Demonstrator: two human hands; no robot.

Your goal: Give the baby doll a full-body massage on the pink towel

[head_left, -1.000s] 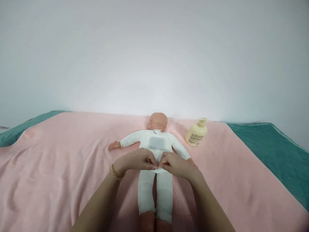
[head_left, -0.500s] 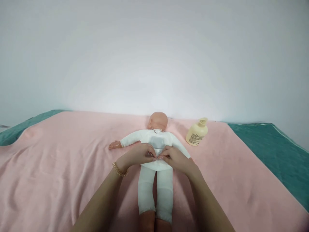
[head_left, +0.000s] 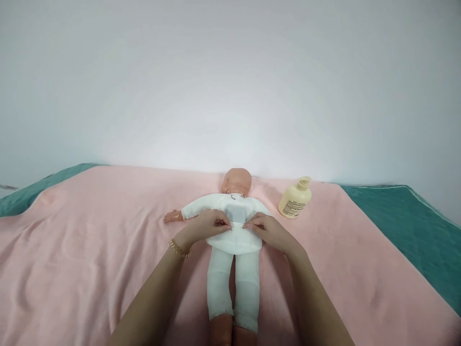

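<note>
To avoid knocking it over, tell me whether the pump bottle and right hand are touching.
Apart. The head view shows pink cloth between the right hand and the pump bottle.

White cloth-bodied doll: lay on pink fabric sheet, head toward the pale flat wall behind. Yellow plastic pump bottle: stood, on my remote feed, right of the doll's head. Green cloth: left and right of the sheet.
</note>
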